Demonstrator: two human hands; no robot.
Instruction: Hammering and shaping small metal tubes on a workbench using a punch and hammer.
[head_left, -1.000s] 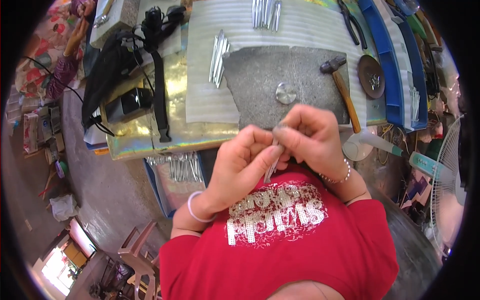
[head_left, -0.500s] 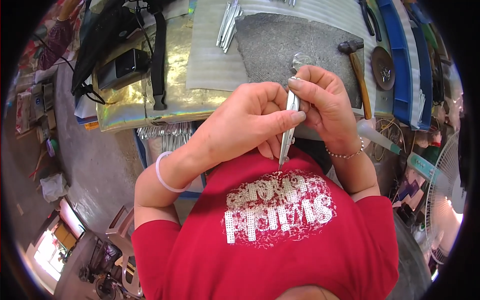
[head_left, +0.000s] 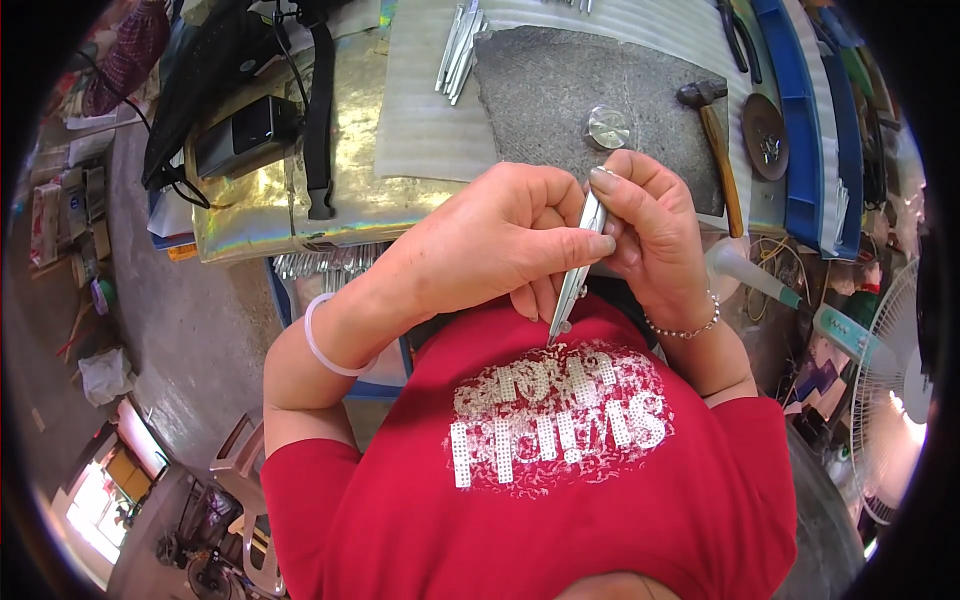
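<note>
Nearest is the red shirt [head_left: 550, 515], and just above its printed front hangs a slim silver metal piece [head_left: 573, 283], slanting with its narrow tip toward the wearer; whether the tip touches the cloth I cannot tell. The left hand [head_left: 515, 235] grips the piece along its middle, thumb laid across the upper face and fingers curled beneath. The right hand [head_left: 648, 215] has thumb and forefinger closed together at the far end, pinching there; the fingertips hide just what they hold. The thumb of the left hand covers part of the piece, while its lower end stands free of the fingers.

Below the table edge, behind the left forearm, silver pieces [head_left: 330, 262] lie in a partly hidden blue tray. On the table, a grey stone slab [head_left: 550, 80] sits on a white foam sheet [head_left: 430, 135]. A round shiny disc [head_left: 608, 128] rests on the slab just beyond the right fingertips. A hammer [head_left: 718, 155] lies along the slab's right edge, a brown dish [head_left: 765, 112] beside it. Farther off are silver rods [head_left: 458, 55] at left, black-handled pliers [head_left: 738, 40] and a long blue bin [head_left: 800, 120] at right.
</note>
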